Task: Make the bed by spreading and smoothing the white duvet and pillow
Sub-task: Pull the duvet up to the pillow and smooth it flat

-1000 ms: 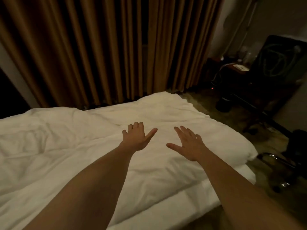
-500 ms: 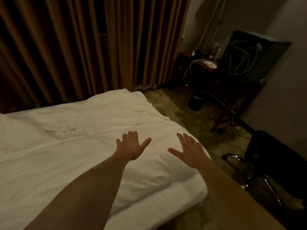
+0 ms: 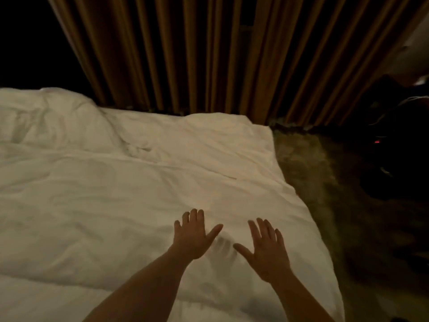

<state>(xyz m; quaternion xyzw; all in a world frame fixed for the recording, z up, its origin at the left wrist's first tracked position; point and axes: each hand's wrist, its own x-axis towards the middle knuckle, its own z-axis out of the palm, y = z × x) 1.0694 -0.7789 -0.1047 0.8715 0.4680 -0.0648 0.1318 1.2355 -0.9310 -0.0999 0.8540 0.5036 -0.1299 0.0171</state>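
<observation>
Both hands have slid back toward the lower centre of the frame. The left hand (image 3: pixel 193 235) and right hand (image 3: pixel 267 251) lie flat, fingers spread, grasping nothing, pressing the white duvet (image 3: pixel 139 194) beneath them. Smoothing looks under way; next, sweep outward to the rumpled folds at upper left, where the pillow (image 3: pixel 46 117) seems to sit.

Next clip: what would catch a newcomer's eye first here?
Two bare hands, the left hand and right hand, spread flat with straight fingers over the white duvet near its right edge. Behind the bed hang brown pleated curtains; the duvet bunches up at far left.
</observation>
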